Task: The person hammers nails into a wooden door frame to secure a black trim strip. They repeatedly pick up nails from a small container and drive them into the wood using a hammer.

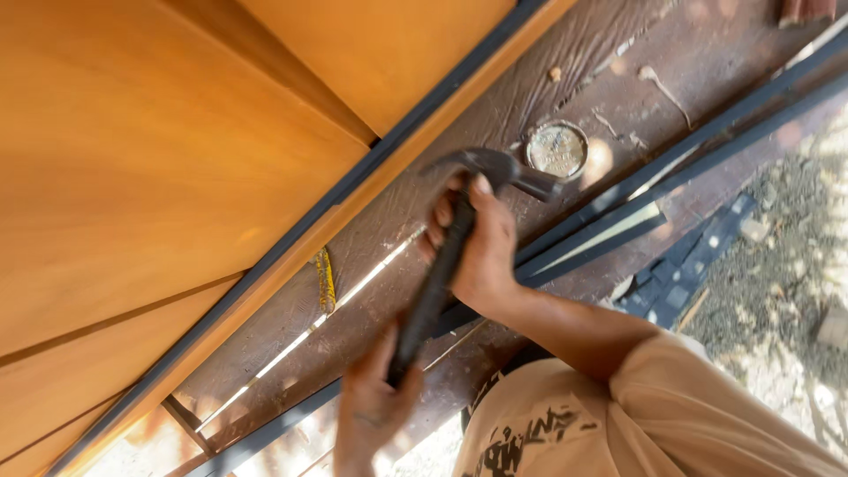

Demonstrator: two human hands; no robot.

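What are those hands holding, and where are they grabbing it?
A dark claw hammer. The right hand grips the handle just below the head; the left hand holds the handle's lower end.

The person wears light beige clothing with black printed markings on the front. Both forearms are bare, with no sleeves, gloves, rings or watch on the hands or fingers.

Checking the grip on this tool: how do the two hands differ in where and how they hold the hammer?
The right hand grips high, just under the hammer head, thumb pointing up; the left hand grips the low end of the handle. The right hand is sharp and sunlit, the left hand blurred and shadowed. Both are bare and closed around the same dark handle.
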